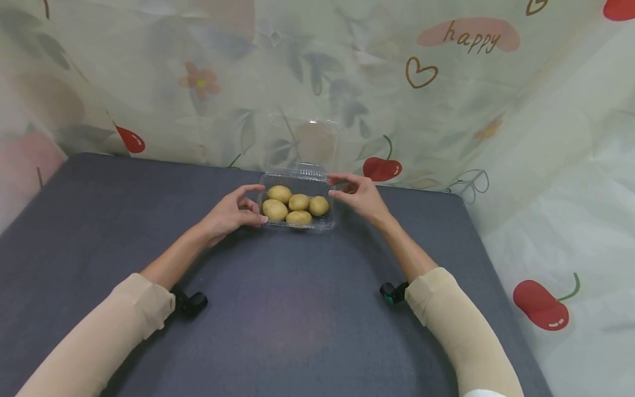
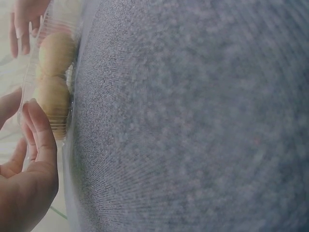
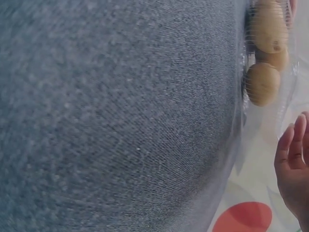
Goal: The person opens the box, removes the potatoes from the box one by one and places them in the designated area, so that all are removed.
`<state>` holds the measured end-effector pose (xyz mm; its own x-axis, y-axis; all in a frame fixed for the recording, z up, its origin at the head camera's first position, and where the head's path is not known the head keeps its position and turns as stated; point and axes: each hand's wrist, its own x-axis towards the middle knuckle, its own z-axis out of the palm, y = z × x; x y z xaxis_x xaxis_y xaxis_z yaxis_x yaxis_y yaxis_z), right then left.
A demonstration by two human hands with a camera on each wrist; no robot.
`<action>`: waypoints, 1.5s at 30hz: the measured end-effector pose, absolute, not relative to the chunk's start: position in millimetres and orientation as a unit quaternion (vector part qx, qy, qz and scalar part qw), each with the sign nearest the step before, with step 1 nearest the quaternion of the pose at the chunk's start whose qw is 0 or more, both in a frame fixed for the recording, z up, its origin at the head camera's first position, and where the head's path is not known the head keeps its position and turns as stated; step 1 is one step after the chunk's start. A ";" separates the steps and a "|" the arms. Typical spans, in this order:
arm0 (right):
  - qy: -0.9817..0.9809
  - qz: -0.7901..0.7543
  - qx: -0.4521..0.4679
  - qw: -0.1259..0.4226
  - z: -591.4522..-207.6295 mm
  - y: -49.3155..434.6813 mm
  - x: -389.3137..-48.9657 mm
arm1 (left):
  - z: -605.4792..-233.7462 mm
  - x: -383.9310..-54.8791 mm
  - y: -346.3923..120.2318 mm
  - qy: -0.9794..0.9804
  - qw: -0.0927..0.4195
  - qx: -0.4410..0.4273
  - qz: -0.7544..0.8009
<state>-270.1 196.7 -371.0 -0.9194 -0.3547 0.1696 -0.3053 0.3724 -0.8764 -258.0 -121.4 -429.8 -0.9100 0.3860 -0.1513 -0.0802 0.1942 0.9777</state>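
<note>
A clear plastic clamshell box (image 1: 324,223) stands at the far side of the table with its lid (image 1: 303,144) raised at the back. Several yellowish potatoes (image 1: 299,202) lie inside its base; some show through the ribbed wall in the left wrist view. My left hand (image 1: 229,212) is at the box's left end, thumb by the front corner and index finger farther back, fingertips at the wall. At the right end is my right hand (image 1: 362,197), its thumb and index finger spread near the rim. In the right wrist view, the right fingers (image 3: 285,145) look slightly apart from the box.
The dark grey table (image 1: 292,309) spreads in front of the box. Behind it hangs a printed curtain (image 1: 223,121) with cherries, flowers and hearts. A thin wire-like item (image 1: 471,184) is at the back right corner.
</note>
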 end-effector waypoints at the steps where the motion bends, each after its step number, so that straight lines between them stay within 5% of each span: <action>1: 0.831 -0.519 -0.200 0.024 -371.5 196.3 -269.7 | -429.8 -257.8 -121.6 0.750 0.186 0.101 0.626; 17: 0.871 -0.440 -0.215 0.034 -408.5 202.8 -290.1 | -431.4 -257.8 -119.1 0.757 0.191 0.104 0.616; 45: 0.944 -0.235 -0.225 0.056 -407.5 177.6 -297.7 | -432.4 -258.7 -122.8 0.757 0.187 0.113 0.616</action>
<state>-297.7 177.6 -407.5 -0.8925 -0.4510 -0.0004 -0.3983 0.7886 -0.4684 -258.7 -122.8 -432.4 -0.9043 0.4015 -0.1448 -0.0601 0.2160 0.9745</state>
